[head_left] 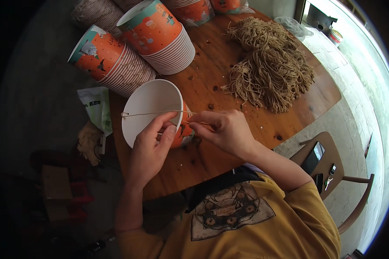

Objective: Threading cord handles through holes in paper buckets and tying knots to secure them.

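String (148, 114) runs nearly straight across the open mouth of a paper bucket (153, 97), from a small loop at the rim left of our left hand (151, 146) to our right hand (229, 129). Our left hand is half curled, forefinger reaching forward just beneath the string beside the bucket's rim, thumb bent below it; we cannot tell whether it grips the wall or only rests there. Our right hand is nearly closed, thumb and forefinger pinching the string just outside the bucket's right side. The bucket lies tilted on the wooden counter (190, 170), its white inside showing ahead of our left hand and its orange outside between our two hands.

Ahead and to the right of our right hand, a loose heap of tan cords (272, 64) spreads over the counter. Beyond our left hand lean two stacks of orange and green buckets (153, 32), and a white and green bag (98, 110) hangs off to its left. Right of our right hand, a chair (304, 163) carries a phone (314, 157) and keys (328, 183).
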Tool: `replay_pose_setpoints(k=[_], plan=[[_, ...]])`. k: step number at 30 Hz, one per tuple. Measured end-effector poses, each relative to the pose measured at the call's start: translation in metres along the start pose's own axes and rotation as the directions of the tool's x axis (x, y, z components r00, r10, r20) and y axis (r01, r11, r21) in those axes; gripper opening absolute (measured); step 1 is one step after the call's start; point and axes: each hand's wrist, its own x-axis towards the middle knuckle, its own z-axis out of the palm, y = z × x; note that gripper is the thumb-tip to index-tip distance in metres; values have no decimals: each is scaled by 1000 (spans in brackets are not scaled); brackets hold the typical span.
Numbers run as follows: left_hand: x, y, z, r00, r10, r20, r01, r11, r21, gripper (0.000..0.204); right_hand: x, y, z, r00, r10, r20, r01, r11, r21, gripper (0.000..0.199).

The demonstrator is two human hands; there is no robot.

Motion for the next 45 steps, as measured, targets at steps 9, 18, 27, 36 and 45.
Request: replay_pose_setpoints(k=[9, 18, 27, 36, 45], plan=[[1, -2, 0, 1000, 6, 14, -6, 1000, -4, 30, 2, 0, 1, 998, 65, -3, -65, 998, -16, 17], [2, 0, -1, 999, 3, 32, -3, 1000, 13, 30, 4, 0, 4, 999, 53, -4, -53, 999, 4, 15], [26, -7, -9, 974, -107, 200, 117, 992, -41, 23, 9, -1, 7, 999, 53, 8, -53, 998, -16, 14], [34, -3, -6, 992, -35, 119, 28, 998, 63, 9, 16, -3, 1, 996, -53, 69, 59, 995, -84, 14], [35, -12, -12, 997, -74, 22, 75, 887, -455, 9, 34, 18, -37, 890, -356, 283, 402, 908, -120, 12]])
